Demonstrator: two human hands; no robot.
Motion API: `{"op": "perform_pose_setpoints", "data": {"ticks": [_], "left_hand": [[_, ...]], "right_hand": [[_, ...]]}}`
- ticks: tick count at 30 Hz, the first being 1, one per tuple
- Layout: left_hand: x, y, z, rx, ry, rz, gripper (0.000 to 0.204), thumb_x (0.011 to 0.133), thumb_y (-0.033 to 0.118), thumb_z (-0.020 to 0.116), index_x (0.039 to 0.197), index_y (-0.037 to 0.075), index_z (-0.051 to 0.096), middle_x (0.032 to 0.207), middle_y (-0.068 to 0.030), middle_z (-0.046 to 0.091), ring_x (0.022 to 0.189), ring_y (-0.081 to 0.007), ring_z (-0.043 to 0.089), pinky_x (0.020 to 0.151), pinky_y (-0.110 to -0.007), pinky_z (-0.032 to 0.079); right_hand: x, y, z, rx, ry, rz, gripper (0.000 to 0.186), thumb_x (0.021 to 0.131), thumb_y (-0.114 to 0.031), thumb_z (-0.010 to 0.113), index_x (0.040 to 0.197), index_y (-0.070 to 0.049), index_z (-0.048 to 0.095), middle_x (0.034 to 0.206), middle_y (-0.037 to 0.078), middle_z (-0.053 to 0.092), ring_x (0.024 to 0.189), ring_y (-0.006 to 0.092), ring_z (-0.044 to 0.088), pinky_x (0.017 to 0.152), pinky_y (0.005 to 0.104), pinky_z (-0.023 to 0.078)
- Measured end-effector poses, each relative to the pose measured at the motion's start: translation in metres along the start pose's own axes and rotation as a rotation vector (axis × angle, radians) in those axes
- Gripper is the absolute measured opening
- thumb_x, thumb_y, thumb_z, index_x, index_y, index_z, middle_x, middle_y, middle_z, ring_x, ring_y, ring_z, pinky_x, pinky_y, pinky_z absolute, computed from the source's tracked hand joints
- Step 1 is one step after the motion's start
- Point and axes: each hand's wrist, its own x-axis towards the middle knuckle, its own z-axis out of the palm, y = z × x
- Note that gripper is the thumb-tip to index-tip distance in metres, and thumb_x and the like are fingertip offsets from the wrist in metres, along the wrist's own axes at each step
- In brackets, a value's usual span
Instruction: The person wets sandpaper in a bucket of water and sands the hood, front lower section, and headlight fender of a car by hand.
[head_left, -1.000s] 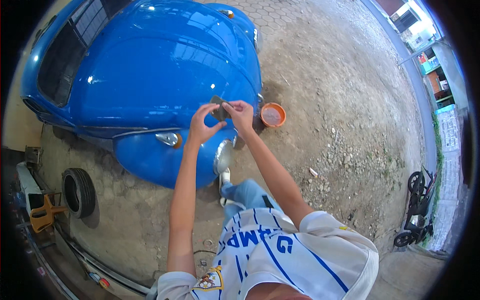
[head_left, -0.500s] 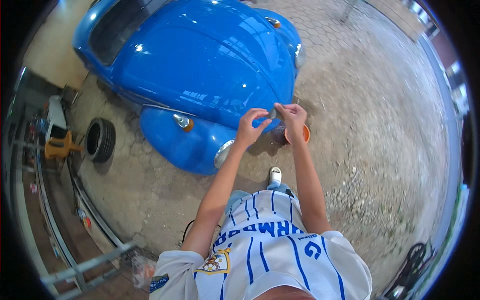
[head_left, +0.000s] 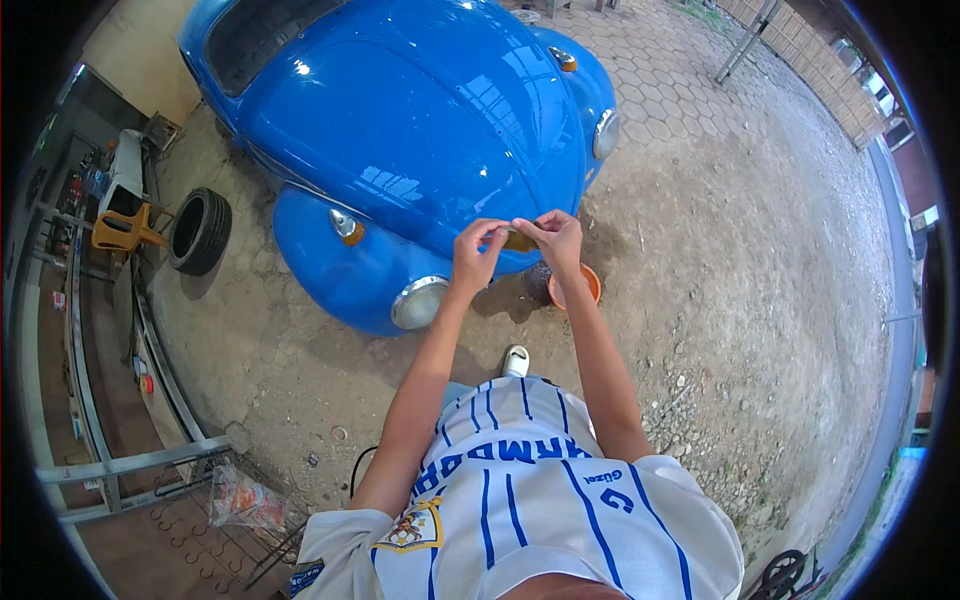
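Outdoors, both hands pinch a level brownish piece (head_left: 519,240).

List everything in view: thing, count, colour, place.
car: 1, glossy blue, top centre
tyre: 1, black, on the ground left of the car
bowl: 1, orange, on the ground under the hands
stool: 1, yellow, far left
metal rack: 1, grey, lower left
small piece: 1, tan, pinched between both hands
shoe: 1, white, below the car
left hand: 1, on the piece
right hand: 1, on the piece
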Motion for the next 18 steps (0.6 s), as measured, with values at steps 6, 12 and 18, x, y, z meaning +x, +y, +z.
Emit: {"op": "perform_pose_setpoints", "data": {"ticks": [6,12,18], "left_hand": [[-0.001,-0.031,-0.015,-0.103,0.163,-0.148,0.027,0.108,0.023,0.063,0.114,-0.001,0.073,0.099,-0.0024,0.073,0.09,-0.007,0.065,0.08,-0.025,0.051],[0.003,-0.039,-0.018,-0.185,0.205,-0.18,0.029,0.109,0.025,0.063,0.114,-0.004,0.069,0.1,-0.0002,0.071,0.093,-0.0057,0.063,0.08,-0.024,0.05],[0.01,-0.02,-0.015,-0.137,0.253,-0.152,0.028,0.106,0.019,0.067,0.117,-0.006,0.071,0.103,-0.0048,0.074,0.096,-0.009,0.067,0.086,-0.026,0.054]], "right_hand": [[0.006,-0.002,-0.005,0.031,-0.222,-0.07,0.028,0.081,-0.012,0.092,0.1,0.001,0.075,0.085,0.004,0.076,0.076,0.0096,0.069,0.07,0.027,0.056],[0.008,-0.002,0.0,0.042,-0.132,-0.069,0.027,0.085,-0.007,0.085,0.109,0.0,0.076,0.094,0.007,0.079,0.085,0.0113,0.072,0.076,0.0279,0.057],[0.001,-0.016,0.013,0.027,0.03,-0.055,0.024,0.085,-0.012,0.087,0.101,0.003,0.077,0.092,0.01,0.079,0.082,0.0138,0.074,0.073,0.0281,0.058]]}}
